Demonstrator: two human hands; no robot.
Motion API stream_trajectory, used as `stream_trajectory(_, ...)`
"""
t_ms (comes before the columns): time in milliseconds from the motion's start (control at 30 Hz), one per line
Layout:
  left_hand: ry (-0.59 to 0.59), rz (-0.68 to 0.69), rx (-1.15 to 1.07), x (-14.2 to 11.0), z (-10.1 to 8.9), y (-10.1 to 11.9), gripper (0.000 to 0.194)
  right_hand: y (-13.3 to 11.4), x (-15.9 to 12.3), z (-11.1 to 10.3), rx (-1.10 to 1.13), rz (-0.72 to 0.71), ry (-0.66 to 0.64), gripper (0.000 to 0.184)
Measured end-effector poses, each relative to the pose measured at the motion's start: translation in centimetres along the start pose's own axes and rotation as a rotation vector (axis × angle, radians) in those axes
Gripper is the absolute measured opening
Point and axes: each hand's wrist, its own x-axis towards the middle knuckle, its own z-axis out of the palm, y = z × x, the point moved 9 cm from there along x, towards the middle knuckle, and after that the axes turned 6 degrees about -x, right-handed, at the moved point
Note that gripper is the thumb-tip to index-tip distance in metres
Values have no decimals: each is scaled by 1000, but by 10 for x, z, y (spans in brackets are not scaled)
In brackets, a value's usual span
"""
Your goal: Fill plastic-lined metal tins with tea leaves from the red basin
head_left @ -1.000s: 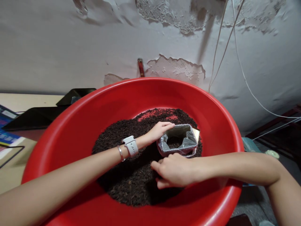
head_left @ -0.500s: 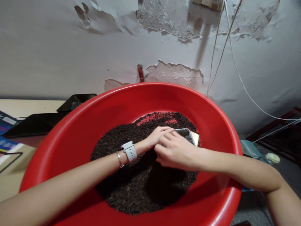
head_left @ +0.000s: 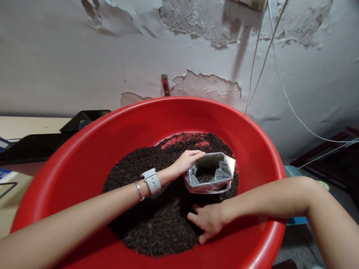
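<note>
A big red basin (head_left: 92, 149) holds a heap of dark loose tea leaves (head_left: 157, 220). In the heap stands a small box lined with a clear plastic bag (head_left: 209, 172), partly filled with leaves. My left hand (head_left: 185, 162), with a white watch on the wrist, grips the box's left rim. My right hand (head_left: 207, 221) lies in the leaves just below the box, fingers curled into the heap.
A peeling grey wall (head_left: 196, 48) with white cables (head_left: 280, 74) rises behind the basin. Black flat objects (head_left: 36, 144) and printed papers lie on the table at left. A teal item (head_left: 291, 172) sits right of the basin.
My right hand was over the box half a second ago; it has dropped back down into the leaves below it. The left hand stays on the box rim.
</note>
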Motion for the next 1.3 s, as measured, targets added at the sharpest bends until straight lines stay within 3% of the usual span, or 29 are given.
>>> stream_trajectory(233, 21, -6, 1, 0, -2, 0, 42, -3, -3, 1, 140, 11, -93, 73)
stream_trajectory(333, 26, -20, 1, -1, -2, 0, 44, -6, 0, -4, 132, -15, 40, 69)
stream_trajectory(433, 22, -7, 13, 0, -2, 2, 44, -6, 2, -8, 194, -31, 156, 83)
stream_trajectory(500, 21, 0, 9, 0, -2, 2, 44, -6, 4, -5, 241, -38, 124, 89)
stream_trajectory(767, 33, -30, -15, 0, -2, -1, 43, -13, 4, 1, 183, -88, -65, 72)
stream_trajectory(967, 40, -42, -20, -2, -2, 2, 42, -8, 1, 8, 121, 62, -154, 59)
stream_trajectory(1133, 46, -45, -42, -4, -2, 1, 40, -27, -12, -39, -11, 9, 161, 49)
stream_trajectory(1300, 28, -32, -39, -3, -1, 2, 40, -38, -49, -97, -110, -4, 546, 41)
